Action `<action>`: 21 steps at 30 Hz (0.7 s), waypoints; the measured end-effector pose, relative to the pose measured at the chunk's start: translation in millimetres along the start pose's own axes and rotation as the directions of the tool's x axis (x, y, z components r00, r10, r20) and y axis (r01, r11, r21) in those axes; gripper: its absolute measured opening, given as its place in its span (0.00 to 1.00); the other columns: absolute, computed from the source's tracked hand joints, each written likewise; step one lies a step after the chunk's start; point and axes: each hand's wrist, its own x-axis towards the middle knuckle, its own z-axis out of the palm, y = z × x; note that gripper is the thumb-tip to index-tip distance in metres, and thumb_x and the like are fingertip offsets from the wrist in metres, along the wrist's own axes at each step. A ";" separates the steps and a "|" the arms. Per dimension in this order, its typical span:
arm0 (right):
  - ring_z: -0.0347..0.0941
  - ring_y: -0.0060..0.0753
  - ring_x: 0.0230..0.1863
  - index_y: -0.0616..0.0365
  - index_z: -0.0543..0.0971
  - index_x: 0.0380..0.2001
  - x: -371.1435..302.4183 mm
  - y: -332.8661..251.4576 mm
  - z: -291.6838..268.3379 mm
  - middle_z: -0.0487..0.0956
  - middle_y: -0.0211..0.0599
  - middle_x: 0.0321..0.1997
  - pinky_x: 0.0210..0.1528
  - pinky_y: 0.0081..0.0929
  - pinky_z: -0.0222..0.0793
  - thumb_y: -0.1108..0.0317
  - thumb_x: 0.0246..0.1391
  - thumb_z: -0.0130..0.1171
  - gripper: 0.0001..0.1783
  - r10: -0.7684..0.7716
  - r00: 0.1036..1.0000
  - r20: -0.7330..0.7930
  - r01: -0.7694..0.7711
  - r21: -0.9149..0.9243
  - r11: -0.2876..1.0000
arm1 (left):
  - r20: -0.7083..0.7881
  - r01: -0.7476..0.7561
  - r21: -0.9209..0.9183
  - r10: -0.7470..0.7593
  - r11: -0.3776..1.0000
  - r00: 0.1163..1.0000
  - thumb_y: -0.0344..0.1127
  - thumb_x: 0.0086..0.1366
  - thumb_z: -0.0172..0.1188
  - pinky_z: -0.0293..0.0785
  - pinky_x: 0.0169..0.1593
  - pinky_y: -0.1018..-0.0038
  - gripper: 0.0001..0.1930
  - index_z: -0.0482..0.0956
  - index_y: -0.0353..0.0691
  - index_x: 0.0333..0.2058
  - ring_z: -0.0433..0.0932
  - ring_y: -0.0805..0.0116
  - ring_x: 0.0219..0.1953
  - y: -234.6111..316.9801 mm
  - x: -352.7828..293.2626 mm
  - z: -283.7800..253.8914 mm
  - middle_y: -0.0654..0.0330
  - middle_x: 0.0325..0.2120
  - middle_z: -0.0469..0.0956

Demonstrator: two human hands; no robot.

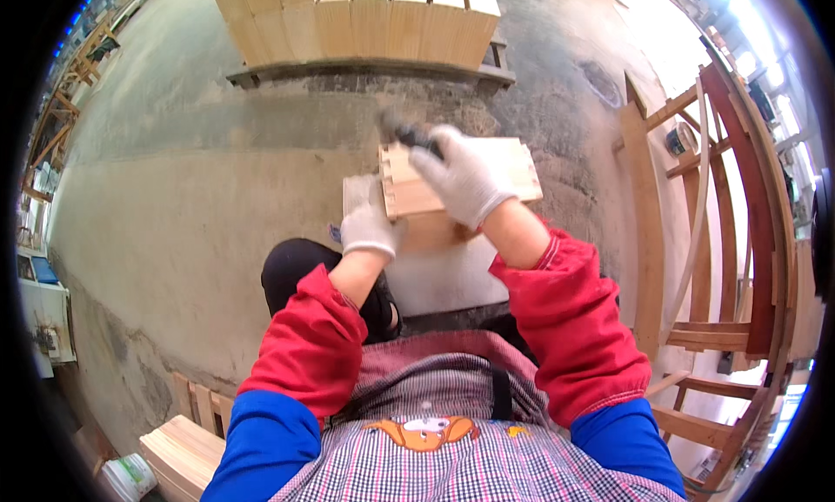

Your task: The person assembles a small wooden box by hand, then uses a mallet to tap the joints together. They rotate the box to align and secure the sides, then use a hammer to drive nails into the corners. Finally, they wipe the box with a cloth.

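In front of me a pale wooden box (504,170) with finger-jointed corners rests tilted on a light board or low support (435,284). My left hand (370,217), in a white knitted glove, grips the box at its left end. Above the box, my right hand (465,176), gloved the same way, is closed around a dark tool with a black grip (410,135). Its far end points up and left and is smeared by motion, so I cannot tell its kind. The underside of the box is hidden.
Ahead, a stack of wooden boxes (365,28) sits on a low pallet (500,74). Wooden frames (731,215) and a long plank (644,224) stand along the right. At lower left are stacked boards (178,454) and a white bucket (129,476).
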 end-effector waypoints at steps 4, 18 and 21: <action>0.77 0.61 0.34 0.62 0.76 0.38 -12.6 -48.2 -29.4 0.80 0.54 0.31 0.35 0.43 0.71 0.58 0.61 0.59 0.15 0.039 0.975 -0.218 0.050 0.388 0.920 | -0.011 -0.013 0.005 0.013 1.000 1.000 0.45 0.55 0.64 0.77 0.46 0.53 0.42 0.55 0.44 0.65 0.82 0.41 0.39 4.6 0.3 -2.5 0.43 0.37 0.81; 0.79 0.52 0.31 0.62 0.75 0.38 -17.4 -47.1 -20.9 0.78 0.52 0.26 0.34 0.37 0.72 0.59 0.62 0.58 0.15 -0.024 0.936 -0.352 0.159 0.361 0.919 | 0.070 0.045 0.023 -0.046 0.999 0.996 0.45 0.55 0.64 0.77 0.45 0.52 0.42 0.54 0.45 0.66 0.82 0.40 0.39 11.1 1.9 -8.0 0.42 0.36 0.82; 0.78 0.57 0.37 0.63 0.77 0.40 -25.1 1.4 19.2 0.79 0.58 0.29 0.39 0.43 0.72 0.58 0.63 0.56 0.17 -0.017 0.986 -0.164 0.035 0.104 0.994 | -0.008 -0.002 0.008 0.002 1.000 1.000 0.45 0.56 0.64 0.78 0.45 0.53 0.41 0.55 0.45 0.65 0.82 0.41 0.39 8.5 -0.6 -1.2 0.42 0.36 0.82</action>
